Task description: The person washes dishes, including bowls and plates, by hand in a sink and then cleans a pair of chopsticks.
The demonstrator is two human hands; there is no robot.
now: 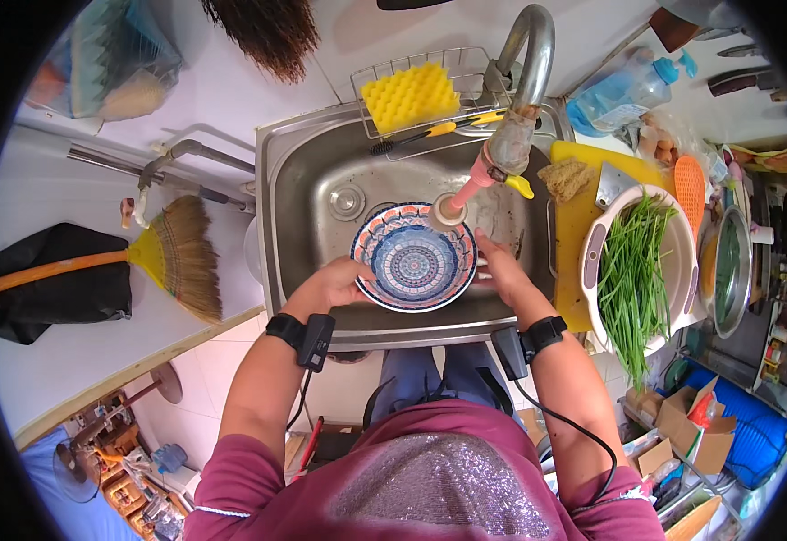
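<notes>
A patterned ceramic bowl (414,267) in blue, white and orange sits over the stainless steel sink basin (305,176), beneath the faucet. My left hand (336,284) grips its left rim, thumb over the edge. On the opposite side my right hand (499,265) holds the right rim, some fingers hidden behind the bowl. The faucet's pink hose (469,188) ends in a round nozzle (447,212) over the bowl's upper right rim. I cannot tell whether water is running.
A wire rack (427,53) at the sink's back carries a yellow sponge (410,96) and a black-and-yellow brush (434,130). To the right, a colander (681,270) of green chives (637,270) stands over a yellow cutting board (569,223). A broom (180,253) lies left.
</notes>
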